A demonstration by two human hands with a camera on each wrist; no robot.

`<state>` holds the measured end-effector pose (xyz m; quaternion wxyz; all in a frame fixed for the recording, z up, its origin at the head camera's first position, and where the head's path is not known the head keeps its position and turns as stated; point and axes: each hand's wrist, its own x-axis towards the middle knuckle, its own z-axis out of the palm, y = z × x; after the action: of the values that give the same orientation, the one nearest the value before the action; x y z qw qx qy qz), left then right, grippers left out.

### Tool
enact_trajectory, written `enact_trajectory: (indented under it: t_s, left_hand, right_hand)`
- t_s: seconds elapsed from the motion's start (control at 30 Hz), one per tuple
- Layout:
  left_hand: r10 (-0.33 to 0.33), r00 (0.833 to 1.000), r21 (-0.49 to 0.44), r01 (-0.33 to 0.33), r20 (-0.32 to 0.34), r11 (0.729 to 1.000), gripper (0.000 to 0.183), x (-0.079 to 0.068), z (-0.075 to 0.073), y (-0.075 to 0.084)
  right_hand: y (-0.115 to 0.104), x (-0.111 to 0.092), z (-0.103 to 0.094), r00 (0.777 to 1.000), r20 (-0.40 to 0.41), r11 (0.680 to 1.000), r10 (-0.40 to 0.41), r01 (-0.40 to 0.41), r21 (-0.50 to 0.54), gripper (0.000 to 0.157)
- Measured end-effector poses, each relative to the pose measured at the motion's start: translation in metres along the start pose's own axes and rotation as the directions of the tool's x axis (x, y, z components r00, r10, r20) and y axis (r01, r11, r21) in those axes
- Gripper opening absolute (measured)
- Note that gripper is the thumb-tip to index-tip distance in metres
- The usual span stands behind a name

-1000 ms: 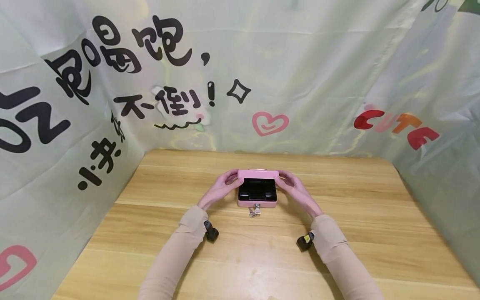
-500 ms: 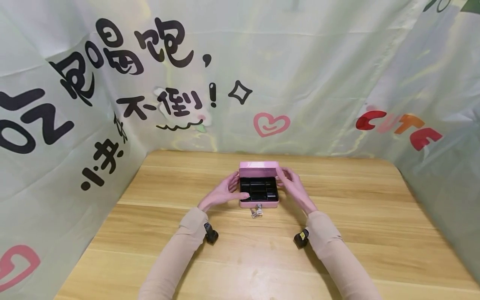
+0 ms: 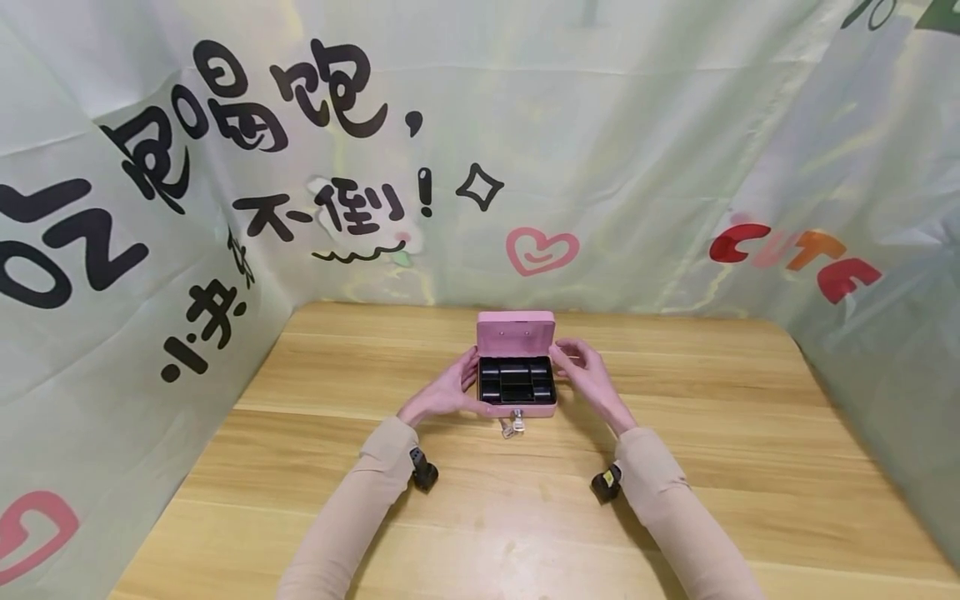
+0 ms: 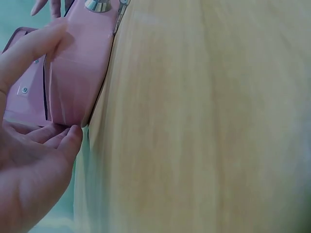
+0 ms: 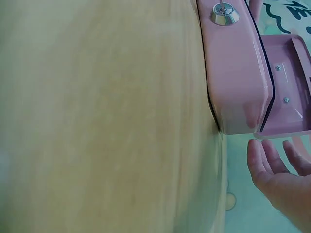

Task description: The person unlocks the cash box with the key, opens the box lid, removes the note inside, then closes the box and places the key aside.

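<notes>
A small pink cash box point(image 3: 497, 411) stands on the table with its lid point(image 3: 516, 335) raised at the back. Inside lies a black compartment tray point(image 3: 516, 375). My left hand point(image 3: 448, 388) grips the front left corner, thumb on the front face and fingers along the left side point(image 4: 73, 82). Beside the right edge, my right hand point(image 3: 588, 379) has its fingers point(image 5: 272, 155) loosely bent, with a small gap to the box in the right wrist view. A round metal lock point(image 5: 224, 13) sits on the front, and keys point(image 3: 512, 427) hang below it.
The wooden table point(image 3: 510, 517) reaches back to a pale printed curtain point(image 3: 637, 167), which also closes off both sides. Each wrist carries a small black camera, the left camera point(image 3: 424, 472) and the right camera point(image 3: 606, 484).
The lid has swung up and back from partly raised, showing its inside. My left hand has moved from the lid down to the front left corner; my right hand has come off the lid's edge.
</notes>
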<state>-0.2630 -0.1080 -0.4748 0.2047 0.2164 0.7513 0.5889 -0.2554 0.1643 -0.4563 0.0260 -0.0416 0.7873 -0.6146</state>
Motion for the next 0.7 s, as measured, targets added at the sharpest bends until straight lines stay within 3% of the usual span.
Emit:
enact_trajectory:
  t_s: [0.2,0.33,0.7]
  left_hand:
    - [-0.011,1.000,-0.032,0.011,0.012,0.999,0.126,-0.0005,0.0030,-0.0007]
    - [0.002,1.000,-0.037,-0.002,0.017,0.999,0.126,-0.0005,0.0028,-0.0017]
    - [0.041,0.999,-0.008,-0.040,0.027,0.999,0.123,-0.0015,0.0008,-0.0026]
  right_hand:
    - [-0.0017,-0.0047,-0.0008,0.997,-0.027,0.993,-0.071,0.068,-0.098,0.048]
    - [-0.0023,-0.0051,-0.0014,0.994,-0.011,0.991,-0.109,0.107,-0.083,0.043]
    - [-0.0034,-0.0050,0.0050,0.968,0.125,0.969,-0.219,0.230,-0.085,0.041]
